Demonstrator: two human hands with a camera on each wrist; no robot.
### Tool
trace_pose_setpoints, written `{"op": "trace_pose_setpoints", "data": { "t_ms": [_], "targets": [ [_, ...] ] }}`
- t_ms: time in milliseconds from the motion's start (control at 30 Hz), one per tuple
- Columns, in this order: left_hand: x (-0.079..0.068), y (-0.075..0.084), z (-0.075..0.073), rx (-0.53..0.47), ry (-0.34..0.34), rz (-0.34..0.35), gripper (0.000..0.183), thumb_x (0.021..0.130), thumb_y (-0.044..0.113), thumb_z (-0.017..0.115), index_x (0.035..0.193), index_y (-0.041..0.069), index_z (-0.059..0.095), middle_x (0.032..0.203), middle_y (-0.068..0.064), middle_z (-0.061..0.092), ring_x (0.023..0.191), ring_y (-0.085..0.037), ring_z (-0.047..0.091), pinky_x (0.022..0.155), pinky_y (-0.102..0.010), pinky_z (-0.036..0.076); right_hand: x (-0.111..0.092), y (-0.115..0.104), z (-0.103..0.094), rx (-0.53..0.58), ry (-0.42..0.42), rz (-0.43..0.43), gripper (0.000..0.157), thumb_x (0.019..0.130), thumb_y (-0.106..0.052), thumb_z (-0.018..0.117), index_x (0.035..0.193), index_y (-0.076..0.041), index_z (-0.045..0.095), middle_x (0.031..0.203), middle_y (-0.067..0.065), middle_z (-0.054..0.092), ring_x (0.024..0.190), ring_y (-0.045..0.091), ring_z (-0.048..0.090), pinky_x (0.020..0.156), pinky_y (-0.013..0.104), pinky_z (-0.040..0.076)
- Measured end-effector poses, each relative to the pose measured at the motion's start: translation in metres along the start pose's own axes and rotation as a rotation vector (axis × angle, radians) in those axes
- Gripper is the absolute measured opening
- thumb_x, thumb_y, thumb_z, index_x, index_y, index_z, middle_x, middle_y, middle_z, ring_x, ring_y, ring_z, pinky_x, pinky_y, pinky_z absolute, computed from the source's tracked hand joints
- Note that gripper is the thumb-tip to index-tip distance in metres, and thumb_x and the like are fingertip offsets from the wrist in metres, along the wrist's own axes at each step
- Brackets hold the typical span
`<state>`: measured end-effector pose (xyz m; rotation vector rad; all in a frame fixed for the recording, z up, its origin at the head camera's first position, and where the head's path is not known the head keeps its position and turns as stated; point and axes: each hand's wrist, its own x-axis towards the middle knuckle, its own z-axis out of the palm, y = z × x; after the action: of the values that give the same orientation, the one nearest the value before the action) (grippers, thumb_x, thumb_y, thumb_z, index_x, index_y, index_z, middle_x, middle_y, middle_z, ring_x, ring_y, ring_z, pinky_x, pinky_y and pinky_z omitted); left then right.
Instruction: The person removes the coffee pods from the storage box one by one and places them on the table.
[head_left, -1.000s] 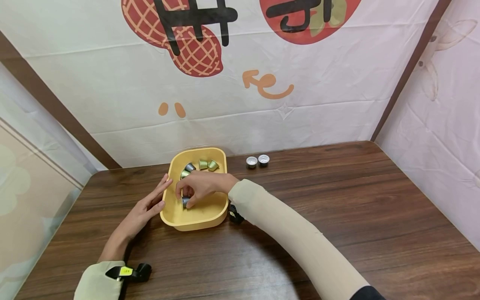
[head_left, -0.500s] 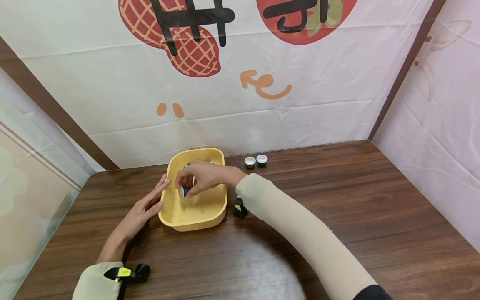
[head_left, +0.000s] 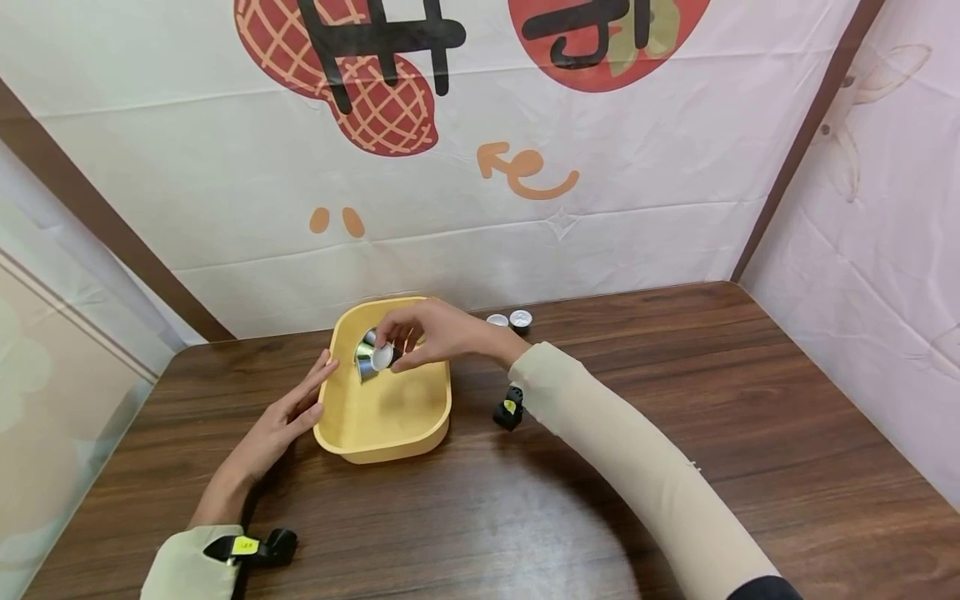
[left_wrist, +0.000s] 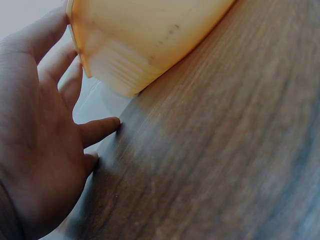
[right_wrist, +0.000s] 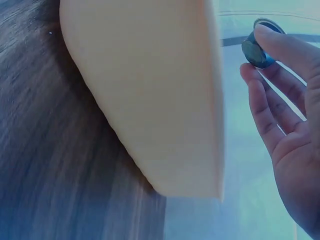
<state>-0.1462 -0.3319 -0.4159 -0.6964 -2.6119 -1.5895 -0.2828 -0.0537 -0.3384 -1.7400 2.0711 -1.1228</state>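
Note:
In the head view, my right hand (head_left: pixel 442 332) pinches a dark coffee capsule (head_left: pixel 382 358) between thumb and fingers, its pale lid turned toward the left. It is held over a yellow plastic bin (head_left: pixel 375 429); the right wrist view has this dark capsule (right_wrist: pixel 256 54) above rim level. Beneath the hand, a bluish-silver capsule (head_left: pixel 366 369) and a green one (head_left: pixel 361 349) lie in the bin; the hand hides its back part. My left hand (head_left: pixel 277 429) rests its extended fingertips on the bin's left rim, and in the left wrist view its fingers (left_wrist: pixel 52 32) touch the wall.
Two capsules stand lid-up on the wooden table (head_left: pixel 600 400) right of the bin, the right one (head_left: pixel 521 322) in full view and the left one (head_left: pixel 497 320) partly behind my wrist. A printed cloth wall (head_left: pixel 225 217) rises along the table's back edge.
My right hand has lifted the dark capsule off the bin floor and carried it up, back and to the right. The left hand stays at the rim.

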Motion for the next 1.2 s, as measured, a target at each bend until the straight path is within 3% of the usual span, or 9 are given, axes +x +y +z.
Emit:
{"op": "trace_pose_setpoints", "data": {
  "t_ms": [267, 533, 867, 1200],
  "targets": [
    [0.0, 0.001, 0.0, -0.004, -0.004, 0.025, 0.058, 0.098, -0.003, 0.045, 0.152, 0.01, 0.027, 0.16, -0.005, 0.005, 0.144, -0.01, 0.006, 0.1, -0.009, 0.023, -0.029, 0.001, -0.022, 0.078, 0.146, 0.025, 0.031, 0.079, -0.008, 0.079, 0.107, -0.005, 0.065, 0.1, 0.002, 0.066, 0.085, 0.013, 0.063, 0.077, 0.03, 0.051],
    [0.001, 0.001, 0.0, -0.003, -0.009, 0.035, 0.057, 0.099, -0.003, 0.044, 0.152, 0.009, 0.026, 0.16, -0.006, 0.004, 0.145, -0.011, 0.005, 0.1, -0.009, 0.024, -0.065, -0.009, -0.047, 0.084, 0.297, -0.016, 0.03, 0.079, 0.005, 0.075, 0.106, 0.007, 0.063, 0.099, 0.017, 0.066, 0.085, 0.03, 0.064, 0.076, 0.042, 0.052],
    [-0.001, -0.001, 0.0, 0.029, 0.004, -0.005, 0.058, 0.099, 0.0, 0.045, 0.152, 0.014, 0.027, 0.16, -0.004, 0.005, 0.144, -0.009, 0.005, 0.1, -0.008, 0.021, -0.111, 0.01, -0.064, 0.101, 0.462, 0.111, 0.03, 0.078, 0.005, 0.075, 0.105, 0.007, 0.062, 0.1, 0.016, 0.063, 0.09, 0.028, 0.062, 0.078, 0.048, 0.05],
    [0.0, 0.002, 0.001, 0.028, 0.005, -0.026, 0.057, 0.1, 0.003, 0.045, 0.153, 0.015, 0.027, 0.16, -0.001, 0.005, 0.144, -0.008, 0.004, 0.099, -0.007, 0.02, -0.144, 0.027, -0.066, 0.083, 0.573, 0.188, 0.028, 0.077, 0.008, 0.075, 0.103, 0.009, 0.063, 0.097, 0.021, 0.065, 0.086, 0.03, 0.064, 0.075, 0.044, 0.052]
  ]
}}
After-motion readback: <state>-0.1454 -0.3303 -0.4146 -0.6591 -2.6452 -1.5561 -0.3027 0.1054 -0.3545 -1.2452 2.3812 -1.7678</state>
